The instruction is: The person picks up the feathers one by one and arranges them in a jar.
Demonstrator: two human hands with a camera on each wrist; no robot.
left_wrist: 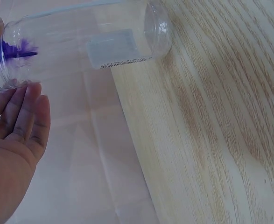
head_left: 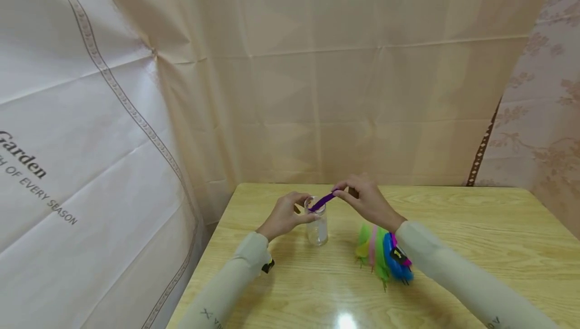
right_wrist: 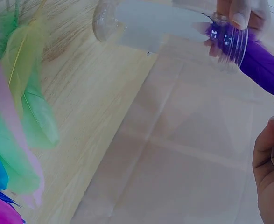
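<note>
A clear glass jar stands on the wooden table, a pale label on its side. My left hand grips the jar near its mouth, thumb and fingers on either side of the rim. Between the fingertips of my right hand is the tip of a purple feather, slanting down into the jar's mouth. In the left wrist view, the feather's fluffy quill end is just inside the neck. The right wrist view shows the purple vane sticking out of the jar toward my right fingertips.
Right of the jar, under my right forearm, lies a bunch of feathers: green, yellow, pink, blue and magenta ones. A beige cloth hangs behind the table's far edge, and a white printed cloth hangs at the left.
</note>
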